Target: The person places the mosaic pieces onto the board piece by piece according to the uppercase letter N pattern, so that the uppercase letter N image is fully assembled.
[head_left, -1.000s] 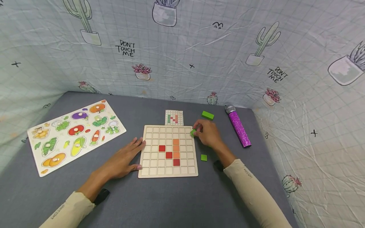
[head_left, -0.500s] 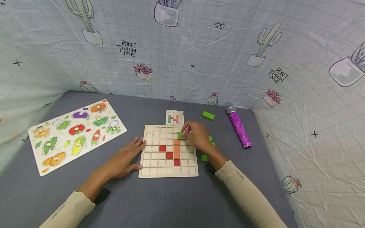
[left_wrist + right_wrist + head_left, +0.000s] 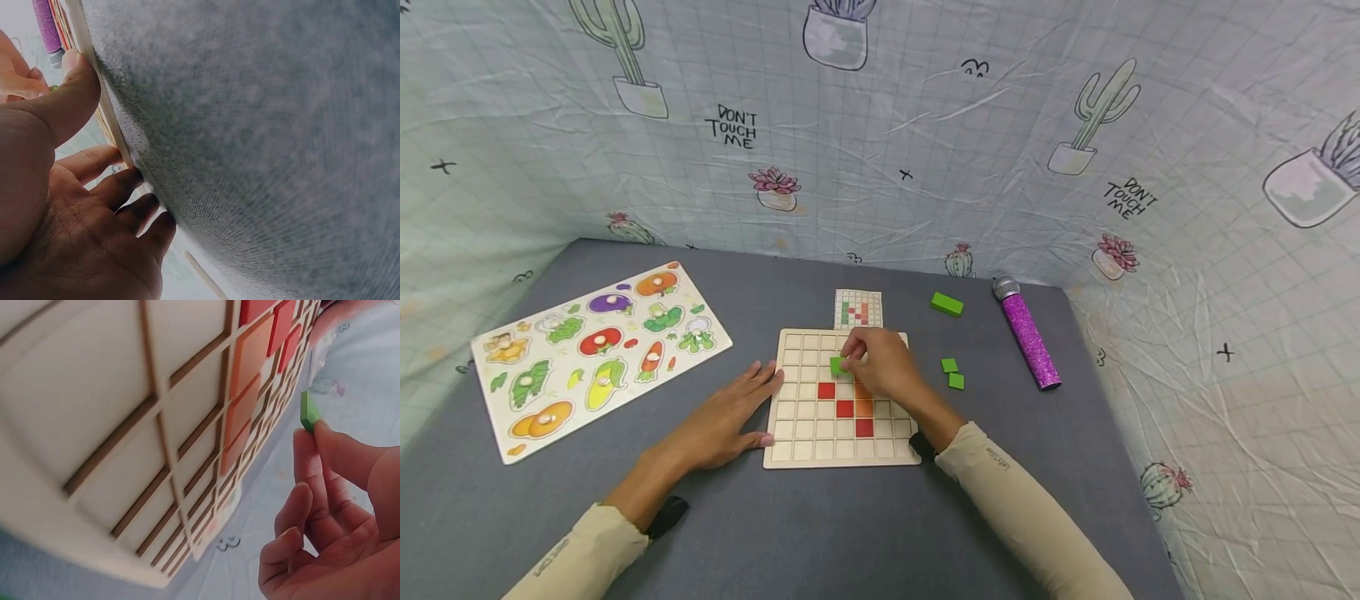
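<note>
Between thumb and forefinger, my right hand (image 3: 883,362) pinches a green square tile (image 3: 309,412) just above the wooden grid board (image 3: 842,464). Three red tiles (image 3: 826,390) lie on a diagonal in the board's cells. Orange tiles (image 3: 864,407) fill a column above the lowest red one, partly covered by my right hand in the head view. My left hand (image 3: 722,425) rests at the board's left edge, fingers extended, thumb and fingertips touching the rim. A small pattern card (image 3: 858,304) lies against the board's far edge.
Two loose green tiles (image 3: 949,365) lie right of the board. Farther back are a green block (image 3: 947,304) and a glittery purple microphone (image 3: 1028,333). A vegetable knob puzzle (image 3: 560,358) lies at the left. A printed cloth (image 3: 880,225) hangs behind the table.
My right hand has carried the green tile leftward from the board's right edge to over its upper middle. A green tile near the right wrist is now out of sight. The left hand stays put.
</note>
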Tool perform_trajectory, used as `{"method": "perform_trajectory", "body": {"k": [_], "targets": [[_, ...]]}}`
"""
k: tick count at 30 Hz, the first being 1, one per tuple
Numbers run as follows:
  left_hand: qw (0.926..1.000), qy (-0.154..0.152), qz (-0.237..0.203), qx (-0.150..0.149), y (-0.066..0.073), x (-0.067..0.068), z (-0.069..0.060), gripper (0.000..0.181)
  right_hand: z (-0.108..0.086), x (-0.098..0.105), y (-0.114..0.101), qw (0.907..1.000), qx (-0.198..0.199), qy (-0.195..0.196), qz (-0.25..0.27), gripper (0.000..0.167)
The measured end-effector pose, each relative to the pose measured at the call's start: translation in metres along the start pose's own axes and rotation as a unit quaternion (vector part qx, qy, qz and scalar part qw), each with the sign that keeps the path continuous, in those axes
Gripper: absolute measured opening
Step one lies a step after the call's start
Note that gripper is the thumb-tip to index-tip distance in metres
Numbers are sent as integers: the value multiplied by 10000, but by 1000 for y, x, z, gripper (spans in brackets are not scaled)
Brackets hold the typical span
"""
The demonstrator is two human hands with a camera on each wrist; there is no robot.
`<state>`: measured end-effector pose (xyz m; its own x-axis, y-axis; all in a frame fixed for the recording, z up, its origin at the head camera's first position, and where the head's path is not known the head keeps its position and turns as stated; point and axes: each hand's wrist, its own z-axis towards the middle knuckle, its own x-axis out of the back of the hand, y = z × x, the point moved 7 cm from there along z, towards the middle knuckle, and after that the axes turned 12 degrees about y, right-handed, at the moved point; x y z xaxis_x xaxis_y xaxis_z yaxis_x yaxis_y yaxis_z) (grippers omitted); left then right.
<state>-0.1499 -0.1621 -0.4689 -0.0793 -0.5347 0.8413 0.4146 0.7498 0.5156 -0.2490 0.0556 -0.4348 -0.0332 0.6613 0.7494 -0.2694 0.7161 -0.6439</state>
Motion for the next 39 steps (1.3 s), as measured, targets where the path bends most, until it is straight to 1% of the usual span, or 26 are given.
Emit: {"method": "perform_trajectory", "body": {"k": [8,15,23,29,34,37,39], "targets": [[10000,-24,4,58,-1,0,-1,92,2,-21,-14,9995,-203,-251,-45,13],[10000,26,49,-24,0,1,-3,91,5,-34,-23,9996,-92,-230,-163,17],[10000,25,81,27,1,1,-3,91,7,-41,-26,9989,-76,-181,-436,18],[10000,38,57,9,1,1,-1,91,9,-42,-29,9977,-53,-244,-629,19],[9999,42,97,-25,2,1,0,91,11,-45,-26,9965,-32,-304,-784,17],[9999,43,122,-50,2,1,0,91,11,-46,-24,9962,-8,-347,-793,14],[9999,40,140,-62,2,1,0,91,11,-44,-23,9968,24,-364,-706,12]]}}
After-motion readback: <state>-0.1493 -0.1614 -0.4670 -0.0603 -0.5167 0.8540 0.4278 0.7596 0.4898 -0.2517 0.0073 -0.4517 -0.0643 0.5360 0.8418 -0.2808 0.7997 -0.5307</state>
